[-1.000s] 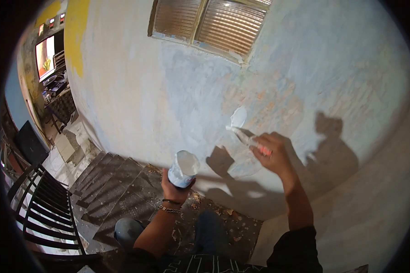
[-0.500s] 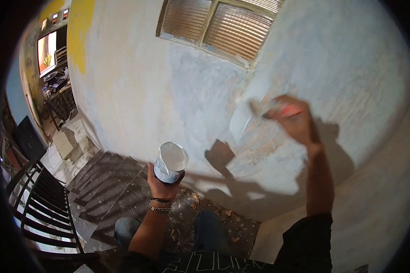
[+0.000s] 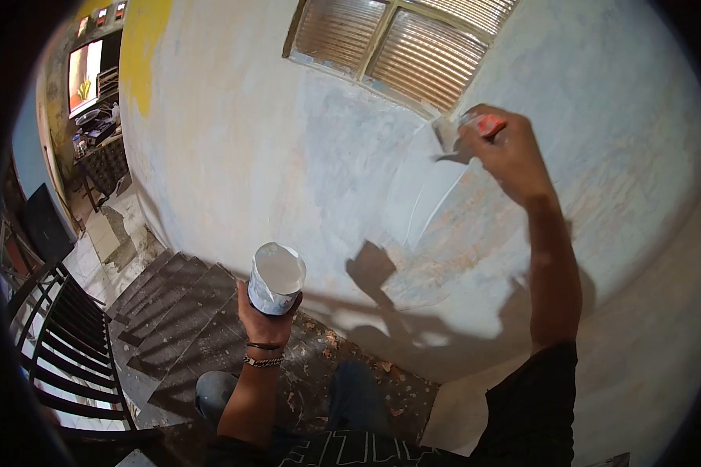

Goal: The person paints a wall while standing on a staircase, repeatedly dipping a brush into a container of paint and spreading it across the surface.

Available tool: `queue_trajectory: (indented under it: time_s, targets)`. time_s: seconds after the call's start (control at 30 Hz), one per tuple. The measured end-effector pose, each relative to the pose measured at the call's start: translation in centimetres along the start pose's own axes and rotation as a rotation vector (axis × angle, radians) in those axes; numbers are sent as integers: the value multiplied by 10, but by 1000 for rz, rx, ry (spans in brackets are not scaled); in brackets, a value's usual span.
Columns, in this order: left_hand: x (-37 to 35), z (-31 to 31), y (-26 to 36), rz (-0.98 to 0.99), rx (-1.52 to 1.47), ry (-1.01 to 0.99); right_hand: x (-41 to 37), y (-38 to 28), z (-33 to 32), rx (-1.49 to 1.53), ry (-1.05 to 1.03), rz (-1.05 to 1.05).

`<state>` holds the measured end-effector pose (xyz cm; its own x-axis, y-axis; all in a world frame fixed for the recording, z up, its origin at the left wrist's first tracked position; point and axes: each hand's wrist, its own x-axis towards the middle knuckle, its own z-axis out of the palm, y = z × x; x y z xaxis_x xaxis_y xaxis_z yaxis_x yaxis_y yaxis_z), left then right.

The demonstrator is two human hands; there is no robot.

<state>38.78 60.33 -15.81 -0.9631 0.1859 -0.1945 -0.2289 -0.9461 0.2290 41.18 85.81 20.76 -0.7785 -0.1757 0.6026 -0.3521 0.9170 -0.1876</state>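
Observation:
My right hand (image 3: 506, 152) grips a putty knife (image 3: 445, 136) by its red handle. The blade lies at or very near the wall (image 3: 350, 163), just under the window's lower right corner; exact contact cannot be told. Below it runs a wet-looking white smear (image 3: 424, 187) with a thin raised ridge along one side. Low in front of me, my left hand (image 3: 266, 323) cups a white tub (image 3: 276, 280) from beneath, its open top tilted toward me. Pale material shows inside the tub. A bracelet and a dark band circle my left wrist.
A window (image 3: 413, 50) with ribbed panes is set in the wall above. Dark stair treads (image 3: 183, 311) descend to the left beside a black metal railing (image 3: 74, 354). Flakes and debris (image 3: 327, 342) litter the floor by my legs. A cluttered table (image 3: 101, 163) stands beyond.
My right hand has moved the putty knife up the wall toward the window corner. The white smear reaches higher behind it. My left hand still holds the tub, slightly further left in view.

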Motion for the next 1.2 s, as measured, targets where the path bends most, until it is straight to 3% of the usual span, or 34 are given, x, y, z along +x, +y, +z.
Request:
queue_trajectory:
  time_s: [0.2,0.37,0.47,0.57,0.67,0.7,0.8,0.9,0.93,1.0,1.07,1.13,1.17,1.2]
  targets:
    - [-5,5,1,-15,-19,-29,-27,11,18,125,-12,79]
    - [-4,5,0,-27,-19,-28,-36,33,62,-79,-82,-34]
    - [-5,2,-4,-37,-16,-45,-4,19,28,-32,-60,156]
    - [-8,5,-5,-38,-17,-53,9,-3,-2,180,103,94]
    - [-11,7,-4,-46,-6,-48,-10,-4,4,238,92,85]
    - [-10,7,-4,-40,2,-37,-23,13,16,369,-18,59]
    - [-12,5,0,-14,32,-19,-83,11,57,48,-275,89]
    - [-9,0,3,-2,30,-24,-150,57,128,-159,-231,-85]
    - [-8,-1,3,-4,26,-29,-165,70,146,-61,-208,-79]
    - [-9,4,2,-2,32,-17,-167,67,134,-275,-244,-97]
    - [-6,3,1,5,25,-10,-150,63,97,-290,-109,-107]
    - [-3,-1,-3,-6,18,-26,-126,70,48,-298,60,-17]
    - [-1,-2,-4,-12,16,-33,-106,48,14,-362,54,162]
    - [1,-2,-6,-16,15,-39,-90,66,-20,-307,171,-261]
